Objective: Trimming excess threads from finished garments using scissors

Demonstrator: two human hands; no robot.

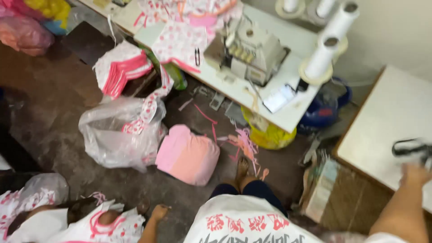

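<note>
My right hand (416, 173) reaches out over the white side table (387, 121) at the right edge, badly blurred. A black scissor-like tool (408, 147) lies just beyond the fingers; whether the hand touches it is unclear. My left hand is out of sight. Below me are my white printed shirt (243, 222), dark trousers and a bare foot (243, 167) on the floor. A bare limb (155, 218) shows at bottom centre-left; I cannot tell whose it is.
A sewing machine (252, 49) sits on a white table (288, 112) with thread cones (321, 58) and dotted pink-white fabric (180, 40). On the floor: a pink bundle (188, 154), a clear plastic bag (117, 135), stacked pieces (122, 67), a yellow bag (270, 135). Another person (54, 220) sits bottom left.
</note>
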